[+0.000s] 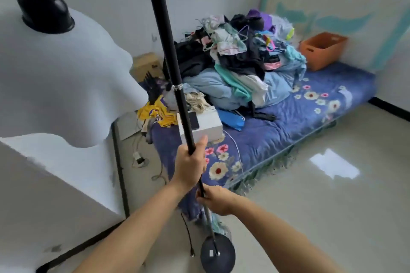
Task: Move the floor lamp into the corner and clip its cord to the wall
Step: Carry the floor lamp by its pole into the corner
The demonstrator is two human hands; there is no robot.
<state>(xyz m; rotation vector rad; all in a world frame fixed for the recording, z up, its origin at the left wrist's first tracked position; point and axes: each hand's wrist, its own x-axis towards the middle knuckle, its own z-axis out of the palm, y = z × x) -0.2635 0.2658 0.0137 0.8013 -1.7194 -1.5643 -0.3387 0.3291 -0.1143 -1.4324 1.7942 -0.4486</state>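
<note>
A floor lamp with a black pole [168, 55] runs from the top of the view down to a round black base [218, 255] near the bottom. The lamp's black head [45, 12] on a curved neck shows at the upper left. My left hand [192, 165] is wrapped around the pole at mid height. Just below it, my right hand [214, 199] grips the pole too. A thin black cord [187, 231] hangs beside the pole and ends in a plug near the floor. The pole leans slightly.
A low mattress [310, 106] with a blue flowered cover lies ahead, piled with clothes [239, 60], a white box [206, 124] and an orange bin [322, 51]. Cardboard boxes and cables fill the gap by the left wall. Glossy tile floor [321, 206] spreads to the right.
</note>
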